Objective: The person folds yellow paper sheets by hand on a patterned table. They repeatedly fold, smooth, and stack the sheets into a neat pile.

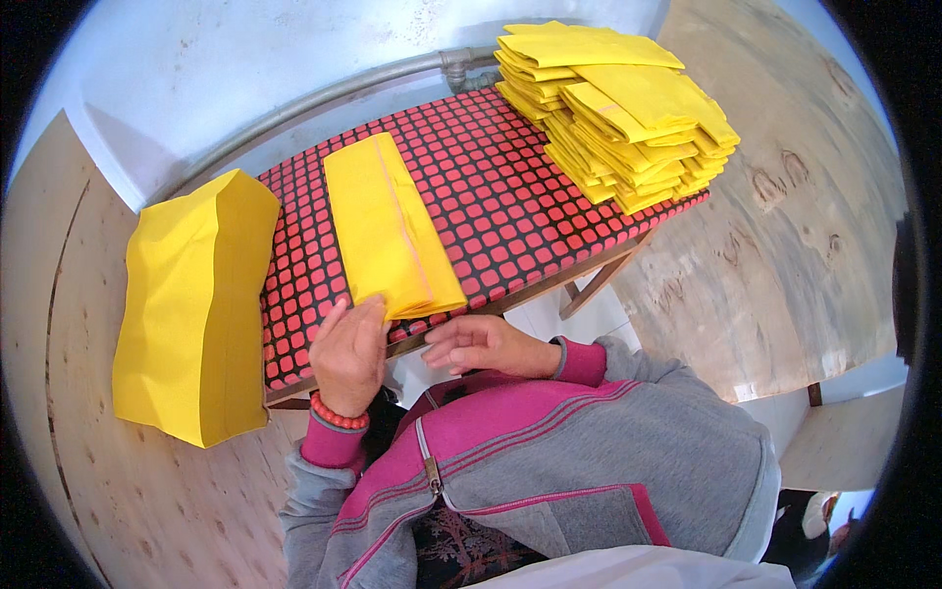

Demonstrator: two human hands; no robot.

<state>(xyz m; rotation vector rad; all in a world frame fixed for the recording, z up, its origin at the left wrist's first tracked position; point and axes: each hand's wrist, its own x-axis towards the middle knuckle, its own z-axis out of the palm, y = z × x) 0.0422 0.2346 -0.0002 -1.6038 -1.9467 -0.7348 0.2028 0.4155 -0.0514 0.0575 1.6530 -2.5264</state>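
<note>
A folded yellow cloth-like piece [381, 221] lies lengthwise on the red-and-black patterned bench top [491, 211], with a pale line running down it and layered folds at its near end. My left hand [350, 355], a red bead bracelet at its wrist, touches the near left corner of this piece. Its thumb stands apart from the fingers, and I see no grip. Just below the bench's front edge, my right hand [481, 344] is open and empty, fingers loosely bent, close to the piece's near right corner.
A stack of folded yellow pieces [628, 123] rises at the bench's far right. On the left, a larger creased yellow piece [191, 314] rests against the bench's side, over a wooden board [98, 471]. Another wooden surface [756, 255] lies right. A pipe [324, 101] runs along the wall.
</note>
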